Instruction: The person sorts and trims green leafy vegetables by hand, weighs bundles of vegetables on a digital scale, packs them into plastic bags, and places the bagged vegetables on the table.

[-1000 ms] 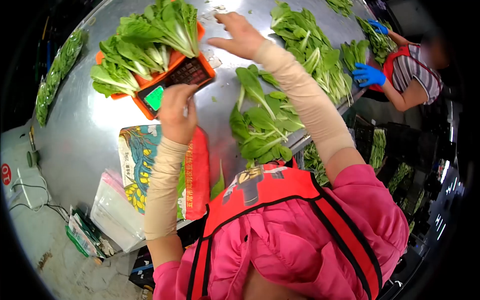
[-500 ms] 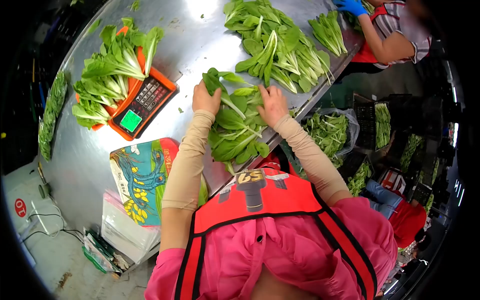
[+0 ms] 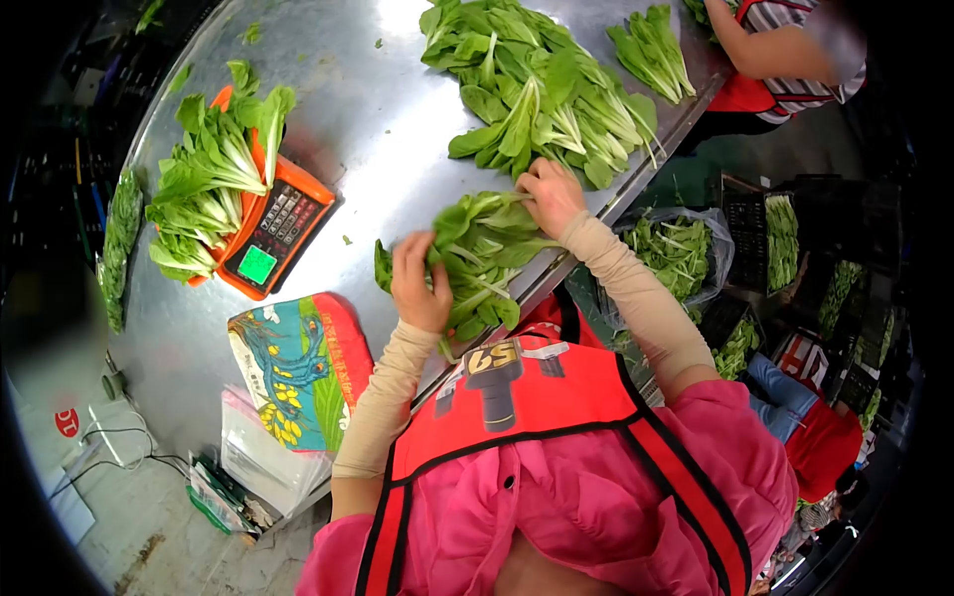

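Observation:
A small heap of leafy greens [image 3: 487, 238] lies near the front edge of the metal table, between my hands. My left hand [image 3: 419, 283] is at its left side, fingers bent round some leaves and slightly blurred; a leaf sticks out beyond the fingers. My right hand [image 3: 553, 197] pinches the greens at the heap's upper right, with its fingertips closed on the stem ends. Just beyond my right hand is a large pile of greens [image 3: 542, 89] with pale stems. An orange digital scale [image 3: 288, 228] with a lit green display stands to the left, loaded with greens [image 3: 214, 164].
A colourful printed bag [image 3: 298, 368] and clear plastic bags [image 3: 263, 437] lie at the table's near left. A separate bunch [image 3: 651, 55] sits at the far right, near a co-worker's arm [image 3: 770, 50]. A lined container of greens [image 3: 676, 253] and crates stand right of the table.
My left hand has moved down and towards me with some leaves. My right hand has shifted slightly, staying on the heap's upper right. The view has turned a little.

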{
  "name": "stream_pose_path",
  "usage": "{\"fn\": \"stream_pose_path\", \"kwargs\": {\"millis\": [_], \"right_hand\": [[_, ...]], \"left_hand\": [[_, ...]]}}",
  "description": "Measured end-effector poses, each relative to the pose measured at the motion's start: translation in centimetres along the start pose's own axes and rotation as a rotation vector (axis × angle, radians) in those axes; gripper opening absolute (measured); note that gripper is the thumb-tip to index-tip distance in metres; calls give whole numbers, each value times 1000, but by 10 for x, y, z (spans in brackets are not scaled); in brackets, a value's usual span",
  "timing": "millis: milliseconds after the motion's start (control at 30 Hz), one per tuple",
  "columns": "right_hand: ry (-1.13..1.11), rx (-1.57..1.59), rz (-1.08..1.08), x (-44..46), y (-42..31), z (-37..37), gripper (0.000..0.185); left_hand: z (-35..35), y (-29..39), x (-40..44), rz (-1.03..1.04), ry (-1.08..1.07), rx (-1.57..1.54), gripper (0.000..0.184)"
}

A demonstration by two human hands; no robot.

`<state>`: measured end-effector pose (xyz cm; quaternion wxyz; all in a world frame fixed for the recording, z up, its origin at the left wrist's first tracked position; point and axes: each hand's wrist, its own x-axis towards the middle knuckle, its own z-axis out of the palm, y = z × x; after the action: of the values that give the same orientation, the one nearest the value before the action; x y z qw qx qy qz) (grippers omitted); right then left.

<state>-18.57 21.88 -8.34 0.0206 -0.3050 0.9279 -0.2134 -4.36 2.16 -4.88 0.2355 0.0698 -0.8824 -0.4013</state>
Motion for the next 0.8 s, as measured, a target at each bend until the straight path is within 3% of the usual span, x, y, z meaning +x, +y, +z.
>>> {"fn": "stream_pose_path", "kwargs": {"millis": [100,267,333,400,467,533,600,633,700,800], "right_hand": [[81,170,-5,-5,16,-12,17],[31,309,59,-10,39,-54,19],[-75,796,361,-11,37,-72,14],[-89,950,375,-13,37,-81,16],[-151,1269,442,-13,27,-92,18],[-153,1385,436,-15,11,-92,17],[-129,1531,426,-16,-9,-87,18],[-113,1583,430,-19,-14,-78,19],[-88,1660,503,-22,-31,-72,18],[-189,1576,519,-21,-45,-67,18]], "left_hand": [[1,-3,-19,169,-217,34,55],[-2,8,-7,241,-430,92,54],[-3,11,3,239,-707,234,54],[-4,23,19,292,-690,229,54],[1,42,35,138,-481,-48,49],[18,56,42,47,-470,-148,40],[45,62,42,-723,-469,-1083,35],[52,67,45,-724,-460,-1082,35],[56,77,52,-701,-172,-1206,33],[49,73,57,-862,-234,-1246,34]]}}
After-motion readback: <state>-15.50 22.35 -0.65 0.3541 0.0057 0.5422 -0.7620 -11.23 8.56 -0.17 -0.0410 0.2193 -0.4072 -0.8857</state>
